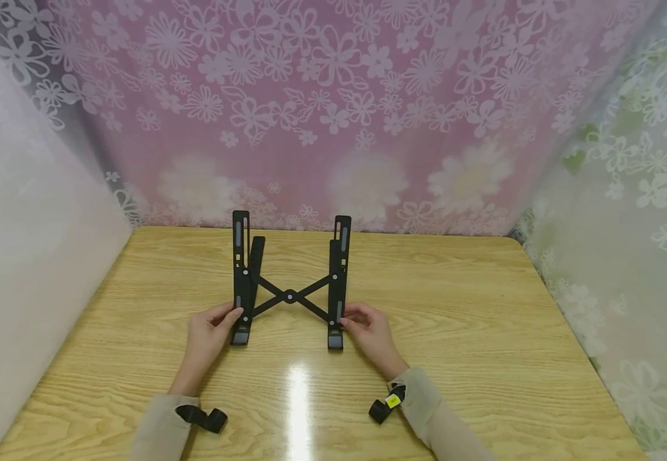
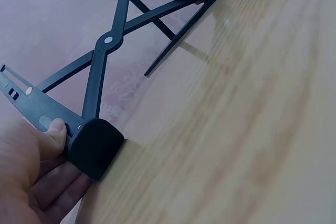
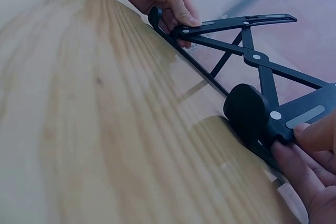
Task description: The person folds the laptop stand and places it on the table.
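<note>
A black folding laptop stand (image 1: 290, 296) stands unfolded on the wooden table, its two side arms joined by an X-shaped brace. Near the front of its left arm, my left hand (image 1: 209, 333) pinches the arm between thumb and fingers. My right hand (image 1: 371, 333) holds the front of the right arm the same way. In the left wrist view, the left thumb lies on a grey pad and the fingers are under the arm, beside the upturned front lip (image 2: 97, 148). The right wrist view shows the right hand (image 3: 310, 166) by the other lip (image 3: 247, 111).
The wooden table (image 1: 454, 307) has a pink flowered curtain (image 1: 310, 115) along its back edge. Pale sheets hang at the left (image 1: 34, 192) and right (image 1: 627, 224) sides. Black straps (image 1: 202, 417) circle both wrists, with loose ends hanging.
</note>
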Available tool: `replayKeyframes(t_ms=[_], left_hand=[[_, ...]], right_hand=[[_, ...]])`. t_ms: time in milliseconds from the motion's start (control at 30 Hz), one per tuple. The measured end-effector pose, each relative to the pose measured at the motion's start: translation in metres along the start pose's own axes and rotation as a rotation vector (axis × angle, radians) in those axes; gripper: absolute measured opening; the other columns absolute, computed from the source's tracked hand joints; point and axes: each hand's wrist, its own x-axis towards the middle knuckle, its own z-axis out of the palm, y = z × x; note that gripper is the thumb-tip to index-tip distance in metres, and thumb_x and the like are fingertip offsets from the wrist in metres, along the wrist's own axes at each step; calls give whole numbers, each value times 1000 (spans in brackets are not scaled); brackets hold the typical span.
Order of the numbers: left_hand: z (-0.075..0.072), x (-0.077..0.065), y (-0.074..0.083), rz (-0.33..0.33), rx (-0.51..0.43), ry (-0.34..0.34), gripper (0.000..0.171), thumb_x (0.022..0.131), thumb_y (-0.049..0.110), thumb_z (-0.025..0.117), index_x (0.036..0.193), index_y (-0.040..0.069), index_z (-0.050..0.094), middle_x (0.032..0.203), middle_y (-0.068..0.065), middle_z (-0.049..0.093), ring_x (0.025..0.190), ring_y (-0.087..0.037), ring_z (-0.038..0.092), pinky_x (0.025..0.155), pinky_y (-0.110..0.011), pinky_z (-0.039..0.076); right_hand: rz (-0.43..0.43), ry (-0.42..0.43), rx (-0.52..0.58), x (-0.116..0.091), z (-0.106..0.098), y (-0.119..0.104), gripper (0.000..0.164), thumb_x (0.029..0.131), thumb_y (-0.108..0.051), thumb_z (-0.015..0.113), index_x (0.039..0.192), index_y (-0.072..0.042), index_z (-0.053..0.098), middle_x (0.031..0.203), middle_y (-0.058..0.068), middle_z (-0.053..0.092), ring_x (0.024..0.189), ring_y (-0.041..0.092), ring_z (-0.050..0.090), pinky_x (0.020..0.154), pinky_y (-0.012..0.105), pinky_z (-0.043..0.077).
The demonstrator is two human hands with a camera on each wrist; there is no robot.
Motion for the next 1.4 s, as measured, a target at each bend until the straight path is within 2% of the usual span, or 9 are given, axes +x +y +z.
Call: replayKeyframes(t_ms=[200, 433, 600, 733, 1000, 1200, 1400], left_hand=[[9, 3, 7, -62, -70, -17, 23, 88, 10, 77, 107, -3, 75, 103, -20, 73, 84, 0, 66, 68, -11, 51], [20, 3, 14, -97, -150, -24, 22, 84, 3, 78, 104, -5, 75, 100, -21, 73, 77, 0, 67, 67, -14, 53], [26, 0, 17, -107, -172, -31, 22, 83, 1, 79, 103, -7, 75, 99, -22, 72, 77, -2, 68, 67, -15, 54], [32, -1, 19, -118, -177, -55, 22, 83, 2, 79, 103, -6, 75, 100, -21, 73, 78, -3, 68, 69, -15, 54], [49, 1, 23, -85, -186, -99, 20, 85, 4, 78, 102, -5, 75, 98, -19, 73, 82, -11, 71, 71, -16, 54], [58, 3, 26, -80, -181, -114, 15, 85, 3, 77, 99, -3, 76, 92, -16, 74, 80, -11, 71, 70, -17, 54], [66, 1, 31, -78, -201, -115, 14, 86, 5, 78, 98, -2, 75, 91, -15, 74, 80, -14, 71, 68, -17, 54]], right_hand=[[-7, 31, 5, -1, -8, 3, 18, 86, 11, 69, 104, 11, 68, 99, 22, 70, 87, 25, 69, 77, 26, 57], [7, 87, 25, -3, -18, 7, 19, 84, 14, 68, 103, 12, 68, 98, 24, 70, 83, 25, 69, 73, 26, 57], [0, 108, 35, -3, -24, 8, 20, 83, 16, 68, 103, 13, 68, 97, 26, 69, 82, 28, 70, 73, 28, 58], [-15, 126, 23, -4, -32, 10, 20, 82, 18, 67, 101, 14, 69, 96, 27, 69, 80, 25, 70, 72, 25, 57], [-89, 167, -10, -7, -47, 12, 19, 79, 21, 67, 97, 16, 68, 93, 31, 68, 76, 21, 69, 70, 19, 55], [-80, 171, 7, -6, -56, 17, 19, 79, 21, 66, 97, 17, 68, 92, 31, 68, 75, 16, 68, 71, 19, 56], [-81, 170, 17, -5, -64, 19, 19, 77, 24, 64, 95, 18, 67, 90, 33, 67, 73, 19, 68, 67, 19, 55]])
